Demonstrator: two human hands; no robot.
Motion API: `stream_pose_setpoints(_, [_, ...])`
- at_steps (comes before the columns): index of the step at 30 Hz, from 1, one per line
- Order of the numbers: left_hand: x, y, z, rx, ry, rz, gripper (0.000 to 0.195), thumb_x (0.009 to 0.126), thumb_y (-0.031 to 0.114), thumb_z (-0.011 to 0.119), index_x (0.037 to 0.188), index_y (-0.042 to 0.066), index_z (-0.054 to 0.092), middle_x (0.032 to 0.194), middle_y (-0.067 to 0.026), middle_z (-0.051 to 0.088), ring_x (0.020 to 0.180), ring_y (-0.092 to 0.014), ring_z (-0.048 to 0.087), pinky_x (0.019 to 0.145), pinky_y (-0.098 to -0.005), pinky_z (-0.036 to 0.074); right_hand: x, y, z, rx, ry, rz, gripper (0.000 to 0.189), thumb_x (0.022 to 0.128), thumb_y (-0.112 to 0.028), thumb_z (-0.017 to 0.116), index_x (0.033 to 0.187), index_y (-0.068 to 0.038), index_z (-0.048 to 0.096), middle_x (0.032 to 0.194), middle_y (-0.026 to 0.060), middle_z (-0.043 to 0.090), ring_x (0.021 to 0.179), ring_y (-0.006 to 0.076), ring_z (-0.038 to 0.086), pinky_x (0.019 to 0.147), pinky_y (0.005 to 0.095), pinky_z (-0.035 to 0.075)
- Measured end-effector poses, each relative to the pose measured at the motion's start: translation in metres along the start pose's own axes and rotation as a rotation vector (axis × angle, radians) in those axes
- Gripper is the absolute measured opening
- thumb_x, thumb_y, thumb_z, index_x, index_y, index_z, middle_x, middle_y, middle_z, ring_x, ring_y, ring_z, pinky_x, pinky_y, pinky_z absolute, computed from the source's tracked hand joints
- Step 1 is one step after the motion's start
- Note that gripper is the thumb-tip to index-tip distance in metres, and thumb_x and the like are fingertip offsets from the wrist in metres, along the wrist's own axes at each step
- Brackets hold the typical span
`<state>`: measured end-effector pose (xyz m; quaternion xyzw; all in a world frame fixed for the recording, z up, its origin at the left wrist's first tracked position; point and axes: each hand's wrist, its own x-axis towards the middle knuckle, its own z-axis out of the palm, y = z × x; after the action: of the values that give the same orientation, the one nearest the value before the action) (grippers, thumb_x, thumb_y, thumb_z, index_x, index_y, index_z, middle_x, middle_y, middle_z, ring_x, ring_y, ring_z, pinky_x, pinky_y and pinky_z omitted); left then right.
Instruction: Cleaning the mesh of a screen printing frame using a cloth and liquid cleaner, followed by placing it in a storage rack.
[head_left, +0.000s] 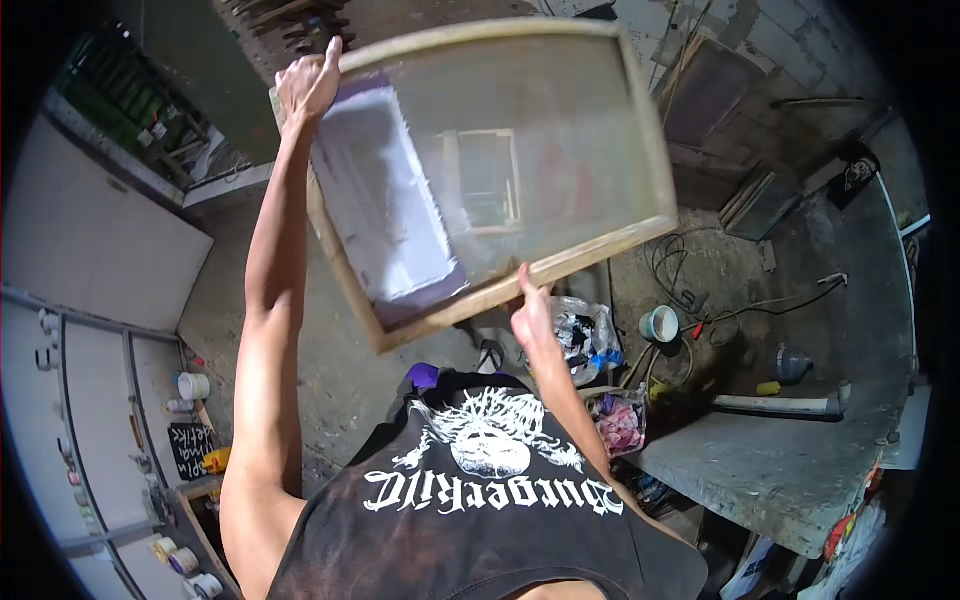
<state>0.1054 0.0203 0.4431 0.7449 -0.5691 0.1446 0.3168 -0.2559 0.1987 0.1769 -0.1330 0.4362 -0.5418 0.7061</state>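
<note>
A large wooden-framed mesh screen (585, 112), which looks like a silk-screen printing frame, is held up tilted before me. My left hand (309, 86) grips its upper left corner. Below, my right hand (534, 311) holds the long lower rail (457, 311), thumb up on the wood. Towards the left of the mesh is a whitish rectangle (382, 202) with ragged edges, bordered by purple strips. Through the mesh a smaller wooden frame (516, 180) shows, partly blurred. The big screen hides the floor behind it.
Under my right arm stand a plastic bag of scraps (589, 337) and a bag of pink cloth (621, 424). A paint-stained bucket (660, 324), a loose hose (757, 307) and a grey jug (791, 364) are to the right. Shelves with small pots (184, 560) line the left.
</note>
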Motion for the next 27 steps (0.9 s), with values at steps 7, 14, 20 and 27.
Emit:
stream_pose_setpoints(7, [0.033, -0.078, 0.136, 0.042, -0.254, 0.011, 0.073, 0.098, 0.060, 0.039, 0.078, 0.001, 0.076, 0.083, -0.0252, 0.070, 0.086, -0.040, 0.068, 0.093, -0.0477, 0.044, 0.044, 0.097, 0.010, -0.010, 0.060, 0.304, 0.048, 0.094, -0.020, 0.072, 0.134, -0.016, 0.047, 0.127, 0.0050, 0.057, 0.124, 0.0254, 0.050, 0.102, 0.0553, 0.045])
stream_pose_setpoints(14, [0.079, -0.144, 0.252, -0.194, -0.288, -0.014, 0.063, 0.096, 0.052, 0.047, 0.087, -0.004, 0.075, 0.085, -0.0298, 0.067, 0.086, -0.045, 0.067, 0.086, -0.0494, 0.049, 0.121, 0.162, 0.047, -0.015, 0.202, 0.320, 0.049, 0.092, -0.009, 0.071, 0.134, -0.007, 0.045, 0.127, 0.0091, 0.060, 0.123, 0.0274, 0.056, 0.101, 0.0604, 0.050])
stream_pose_setpoints(20, [0.110, -0.194, 0.348, -0.247, -0.406, -0.124, 0.062, 0.094, 0.053, 0.051, 0.085, -0.004, 0.075, 0.084, -0.0314, 0.067, 0.086, -0.047, 0.066, 0.085, -0.0510, 0.049, 0.161, 0.172, 0.093, -0.115, 0.301, 0.221, 0.058, 0.092, -0.005, 0.070, 0.140, -0.013, 0.038, 0.122, 0.0095, 0.063, 0.108, 0.0287, 0.066, 0.088, 0.0535, 0.059])
stream_pose_setpoints(27, [0.102, -0.222, 0.431, -0.287, -0.461, -0.162, 0.067, 0.092, 0.056, 0.051, 0.082, -0.006, 0.074, 0.086, -0.0336, 0.066, 0.089, -0.048, 0.065, 0.089, -0.0528, 0.045, 0.182, 0.172, 0.113, -0.175, 0.463, 0.245, 0.064, 0.093, -0.003, 0.068, 0.143, -0.014, 0.031, 0.120, 0.0114, 0.064, 0.107, 0.0298, 0.068, 0.084, 0.0520, 0.061])
